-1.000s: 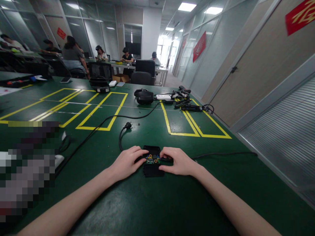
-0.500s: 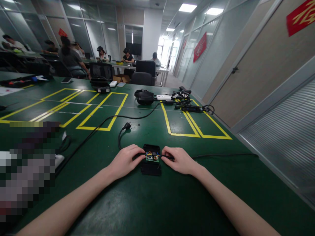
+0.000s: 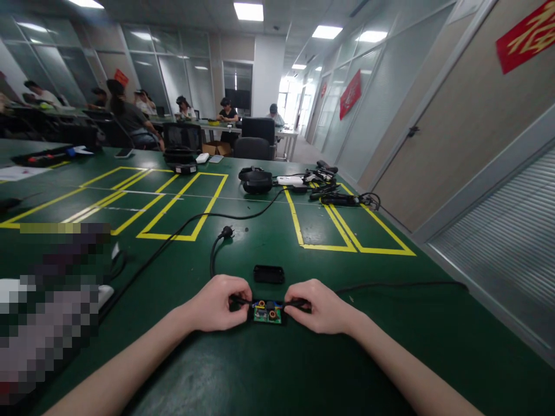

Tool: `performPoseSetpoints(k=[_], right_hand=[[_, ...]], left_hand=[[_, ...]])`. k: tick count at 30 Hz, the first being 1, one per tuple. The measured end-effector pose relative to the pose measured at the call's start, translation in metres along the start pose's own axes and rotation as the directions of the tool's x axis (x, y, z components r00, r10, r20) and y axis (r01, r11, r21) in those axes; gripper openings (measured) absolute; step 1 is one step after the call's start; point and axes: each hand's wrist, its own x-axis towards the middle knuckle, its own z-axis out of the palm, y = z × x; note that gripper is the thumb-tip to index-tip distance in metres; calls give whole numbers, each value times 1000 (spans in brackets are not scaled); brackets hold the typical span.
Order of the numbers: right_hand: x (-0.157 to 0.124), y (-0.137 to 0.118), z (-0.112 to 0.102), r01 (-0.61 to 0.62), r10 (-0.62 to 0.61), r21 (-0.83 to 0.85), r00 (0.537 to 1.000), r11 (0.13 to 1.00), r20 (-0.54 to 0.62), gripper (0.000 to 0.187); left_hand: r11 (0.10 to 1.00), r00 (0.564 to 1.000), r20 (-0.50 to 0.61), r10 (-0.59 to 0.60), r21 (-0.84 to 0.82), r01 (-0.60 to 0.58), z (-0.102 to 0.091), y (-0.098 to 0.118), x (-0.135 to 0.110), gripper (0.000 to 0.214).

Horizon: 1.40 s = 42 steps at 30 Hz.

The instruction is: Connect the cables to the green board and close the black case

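Observation:
A green circuit board [image 3: 267,314] with copper coils lies over the near black case half, between my two hands. My left hand [image 3: 219,303] is closed, pinching the black power cord at the board's left end; that cord leads up to a plug [image 3: 226,233] on the table. At the right end, my right hand [image 3: 318,306] pinches the black output cable [image 3: 399,284], which trails off to the right. Just beyond the board lies the other case half [image 3: 269,274], apart from it, hollow side up. How fully the board sits in the near half I cannot tell.
A black cord [image 3: 208,214] crosses the green table [image 3: 260,375]. Headset-like black gear [image 3: 256,180] and tangled adapters [image 3: 340,198] lie at the far side. Yellow tape rectangles mark the surface. A blurred-out patch covers the left. Several people sit at tables behind.
Both hands have moved the circuit board toward me, from between the two case halves to over the near one. The far half now shows fully. The camera view has tilted up slightly.

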Motion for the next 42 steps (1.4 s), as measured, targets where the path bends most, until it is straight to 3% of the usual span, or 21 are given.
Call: performPoseSetpoints(k=[11,17,34,42], right_hand=[[2,4,-6,-113,113,-128,994,985,-8,13],[5,7,-6,-120,129,-145,990,982,55,37],[5,15,1,-37,16,-217,995,975,-97,28],[7,10,3,-82,70,-138,993,987,-90,26]], left_hand=[[994,999,-28,-25,109,28,2,0,4,12],[984,997,-61,39,178,-28,2,-1,4,9],[977,996,32,78,194,-83,-1,-2,5,15],[975,996,71,44,213,-58,0,2,5,17]])
